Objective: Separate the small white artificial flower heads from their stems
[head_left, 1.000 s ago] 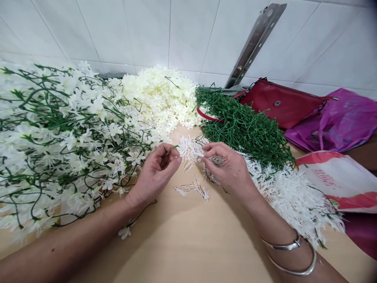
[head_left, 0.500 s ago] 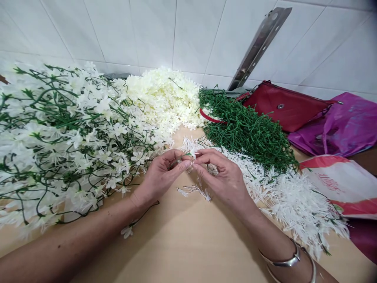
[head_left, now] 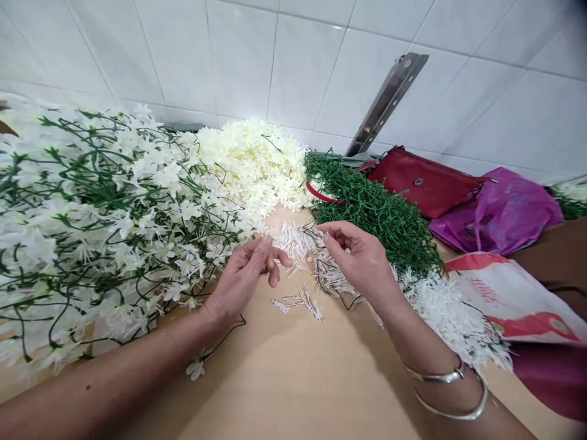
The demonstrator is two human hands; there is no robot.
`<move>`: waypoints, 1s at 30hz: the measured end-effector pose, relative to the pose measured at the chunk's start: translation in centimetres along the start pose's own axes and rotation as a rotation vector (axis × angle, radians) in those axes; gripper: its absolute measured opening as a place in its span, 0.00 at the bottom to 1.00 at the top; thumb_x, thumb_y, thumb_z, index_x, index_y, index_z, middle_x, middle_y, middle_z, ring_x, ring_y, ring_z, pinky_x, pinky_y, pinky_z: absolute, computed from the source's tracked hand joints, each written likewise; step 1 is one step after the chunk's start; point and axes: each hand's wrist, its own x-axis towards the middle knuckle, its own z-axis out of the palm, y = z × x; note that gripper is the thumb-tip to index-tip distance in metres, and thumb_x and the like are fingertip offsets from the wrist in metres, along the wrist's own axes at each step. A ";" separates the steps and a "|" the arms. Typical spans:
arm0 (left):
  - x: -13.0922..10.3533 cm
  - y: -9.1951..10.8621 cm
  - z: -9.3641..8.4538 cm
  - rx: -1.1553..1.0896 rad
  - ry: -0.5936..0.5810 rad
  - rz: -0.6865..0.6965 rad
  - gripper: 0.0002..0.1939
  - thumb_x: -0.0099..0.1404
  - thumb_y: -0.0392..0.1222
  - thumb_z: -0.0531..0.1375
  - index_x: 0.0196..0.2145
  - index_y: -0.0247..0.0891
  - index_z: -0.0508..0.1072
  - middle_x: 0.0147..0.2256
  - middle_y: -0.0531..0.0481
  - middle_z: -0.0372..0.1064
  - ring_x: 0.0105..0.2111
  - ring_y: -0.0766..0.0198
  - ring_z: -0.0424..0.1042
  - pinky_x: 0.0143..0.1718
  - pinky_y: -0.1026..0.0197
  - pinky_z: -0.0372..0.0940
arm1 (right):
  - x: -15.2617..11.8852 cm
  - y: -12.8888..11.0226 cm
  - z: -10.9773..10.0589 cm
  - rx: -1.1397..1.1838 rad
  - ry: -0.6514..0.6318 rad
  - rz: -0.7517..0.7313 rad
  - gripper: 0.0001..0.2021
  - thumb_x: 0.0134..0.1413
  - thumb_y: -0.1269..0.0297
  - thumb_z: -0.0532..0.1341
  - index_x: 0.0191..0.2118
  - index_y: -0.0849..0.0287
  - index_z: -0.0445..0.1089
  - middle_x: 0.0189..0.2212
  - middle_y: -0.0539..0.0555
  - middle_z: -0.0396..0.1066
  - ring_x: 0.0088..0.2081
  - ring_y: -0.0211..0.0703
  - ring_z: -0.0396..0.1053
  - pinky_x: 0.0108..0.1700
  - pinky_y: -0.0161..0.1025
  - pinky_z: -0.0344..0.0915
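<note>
My left hand (head_left: 245, 269) is open over the table beside a mound of white artificial flowers (head_left: 167, 211), thumb raised and fingers loosely curled with nothing between them. To its right, my right hand (head_left: 358, 256) pinches a thin green stem (head_left: 310, 225) between thumb and index finger; its far end is hard to make out. Below the right hand, another dark green stem (head_left: 352, 303) curls over white stamen strands (head_left: 337, 278). A small group of loose white stamens (head_left: 300, 299) lies on the table between my hands. One single flower (head_left: 196, 369) rests near my left forearm.
Cream petals (head_left: 261, 162) are heaped at the back against the tiled wall. A pile of green stems (head_left: 380, 214) lies right of centre, with white stamens (head_left: 458, 324) in front. A red bag (head_left: 426, 183), purple plastic bag (head_left: 504, 205) and printed bag (head_left: 518, 293) line the right side.
My hands were together at a small white flower and have moved apart. My left hand has opened; the right has shifted right. The flower no longer shows between them.
</note>
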 end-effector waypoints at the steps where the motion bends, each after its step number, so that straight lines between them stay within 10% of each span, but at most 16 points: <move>1: 0.0 0.0 -0.1 0.016 -0.005 0.015 0.24 0.72 0.53 0.56 0.22 0.38 0.64 0.26 0.52 0.70 0.23 0.69 0.64 0.32 0.61 0.60 | 0.6 0.1 0.1 -0.154 -0.023 -0.067 0.09 0.59 0.69 0.60 0.41 0.57 0.77 0.29 0.50 0.69 0.27 0.39 0.64 0.32 0.38 0.60; 6: -0.3 0.9 0.2 0.102 0.021 0.062 0.18 0.60 0.40 0.66 0.19 0.39 0.62 0.36 0.47 0.73 0.46 0.59 0.70 0.46 0.60 0.62 | 3.3 0.1 1.4 -0.723 -0.193 -0.227 0.12 0.61 0.76 0.57 0.40 0.60 0.79 0.34 0.57 0.74 0.34 0.47 0.70 0.39 0.43 0.59; 9: -0.4 1.7 0.4 0.088 0.030 0.032 0.19 0.57 0.38 0.66 0.20 0.40 0.57 0.43 0.46 0.73 0.40 0.61 0.70 0.40 0.60 0.62 | 3.9 -0.5 1.8 -0.768 -0.188 -0.249 0.11 0.62 0.75 0.57 0.34 0.60 0.77 0.33 0.58 0.74 0.35 0.49 0.70 0.41 0.44 0.58; 14: -0.4 1.5 0.0 0.154 0.152 0.119 0.17 0.63 0.39 0.61 0.19 0.39 0.63 0.28 0.51 0.67 0.39 0.62 0.69 0.42 0.61 0.60 | 2.1 -2.6 1.2 -0.223 -0.005 -0.163 0.05 0.59 0.70 0.61 0.36 0.58 0.75 0.31 0.52 0.72 0.30 0.40 0.66 0.36 0.39 0.60; 23: -0.5 1.6 0.8 0.058 0.107 -0.004 0.18 0.60 0.58 0.68 0.32 0.38 0.78 0.17 0.61 0.50 0.20 0.69 0.51 0.24 0.64 0.50 | -3.3 -4.7 3.1 0.669 -0.183 0.362 0.11 0.44 0.56 0.74 0.31 0.54 0.77 0.20 0.45 0.68 0.24 0.35 0.61 0.29 0.35 0.59; 30: -0.2 1.2 0.7 0.095 0.027 -0.021 0.11 0.60 0.48 0.67 0.31 0.38 0.79 0.28 0.53 0.73 0.30 0.65 0.67 0.34 0.63 0.62 | -3.4 -4.1 3.5 0.726 -0.099 0.354 0.11 0.40 0.56 0.77 0.29 0.51 0.79 0.21 0.44 0.69 0.25 0.35 0.61 0.32 0.35 0.62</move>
